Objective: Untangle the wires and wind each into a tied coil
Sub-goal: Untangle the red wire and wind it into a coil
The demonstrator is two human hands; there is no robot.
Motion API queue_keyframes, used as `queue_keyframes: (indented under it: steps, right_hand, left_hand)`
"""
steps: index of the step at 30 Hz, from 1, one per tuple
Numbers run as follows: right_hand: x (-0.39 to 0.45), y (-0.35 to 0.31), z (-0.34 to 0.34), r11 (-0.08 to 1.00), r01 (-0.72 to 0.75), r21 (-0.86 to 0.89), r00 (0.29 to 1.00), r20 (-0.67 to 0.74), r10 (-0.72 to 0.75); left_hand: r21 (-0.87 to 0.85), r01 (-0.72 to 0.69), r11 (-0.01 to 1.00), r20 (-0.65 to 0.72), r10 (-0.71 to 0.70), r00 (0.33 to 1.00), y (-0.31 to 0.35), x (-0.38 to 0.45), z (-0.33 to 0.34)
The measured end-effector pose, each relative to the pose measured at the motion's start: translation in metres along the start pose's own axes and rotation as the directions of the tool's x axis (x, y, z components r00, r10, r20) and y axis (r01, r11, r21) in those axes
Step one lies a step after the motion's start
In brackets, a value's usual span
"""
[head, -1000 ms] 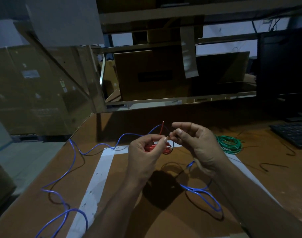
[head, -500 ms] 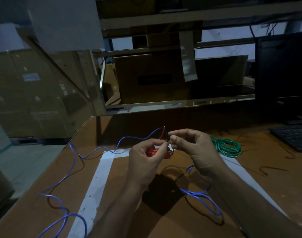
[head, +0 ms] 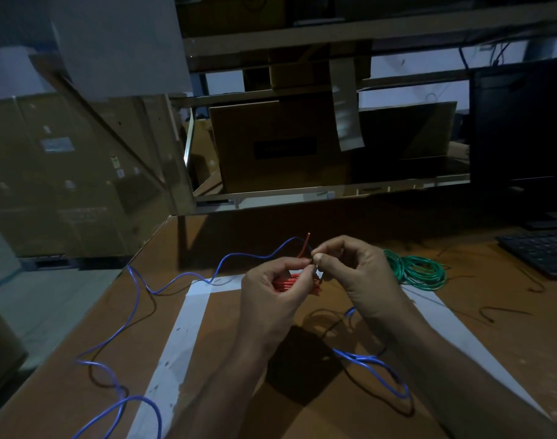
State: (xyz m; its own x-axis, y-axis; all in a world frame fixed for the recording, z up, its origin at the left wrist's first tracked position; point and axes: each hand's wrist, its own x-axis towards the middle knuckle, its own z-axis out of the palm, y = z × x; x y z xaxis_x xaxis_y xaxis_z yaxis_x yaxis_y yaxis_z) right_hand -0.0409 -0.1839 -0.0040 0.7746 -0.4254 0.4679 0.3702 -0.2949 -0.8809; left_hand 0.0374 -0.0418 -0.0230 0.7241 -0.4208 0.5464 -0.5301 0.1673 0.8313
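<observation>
Fingers of both hands — left hand (head: 272, 293), right hand (head: 359, 274) — pinch the red wire coil (head: 294, 284) above the bench (head: 65, 400), blue wire (head: 137, 299) trailing toward its left edge.

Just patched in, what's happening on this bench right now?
A person is tying off the red wire coil: the left hand grips the bundle while the right hand pinches a thin tie at its top. A green wire coil lies on the table to the right. The blue wire sprawls loose, not yet wound.

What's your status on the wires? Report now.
Left hand grips red coil; right hand pinches black tie at it. Green coil done, on table. Blue wire loose, uncoiled.
</observation>
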Motion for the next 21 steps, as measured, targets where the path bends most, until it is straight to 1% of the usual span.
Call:
queue_keyframes:
  steps: [2, 7, 9, 12, 14, 18, 21]
  right_hand:
    - [0.0, -0.001, 0.0, 1.0, 0.001, 0.004, 1.0, 0.004, -0.001]
    - [-0.001, -0.004, 0.001, 0.999, -0.019, 0.031, 1.0, 0.013, 0.019]
    - [-0.001, -0.007, 0.0, 0.997, -0.031, 0.075, 1.0, 0.006, 0.031]
    - [0.001, -0.01, -0.002, 0.98, -0.059, 0.188, 0.997, -0.027, 0.066]
    - [0.002, -0.011, -0.001, 0.972, -0.074, 0.223, 0.996, -0.027, 0.082]
    - [0.003, -0.008, 0.0, 0.97, -0.085, 0.226, 0.996, 0.002, 0.087]
    - [0.002, -0.007, 0.0, 0.979, -0.074, 0.19, 0.997, 0.013, 0.073]
  left_hand:
    - [-0.004, -0.003, 1.0, -0.009, 0.003, 1.0, 0.0, 0.0, 0.001]
    - [0.066, -0.034, 0.997, -0.039, 0.037, 0.999, -0.003, 0.0, 0.0]
    - [0.072, -0.027, 0.997, -0.053, 0.03, 0.998, -0.006, 0.001, -0.001]
    - [0.048, -0.023, 0.999, -0.084, 0.027, 0.996, -0.006, 0.005, -0.002]
    - [0.045, -0.025, 0.999, -0.086, 0.028, 0.996, -0.007, 0.005, -0.002]
    - [0.059, -0.028, 0.998, -0.076, 0.033, 0.997, -0.011, 0.005, -0.005]
    - [0.061, -0.035, 0.998, -0.078, 0.04, 0.996, -0.01, 0.003, -0.005]
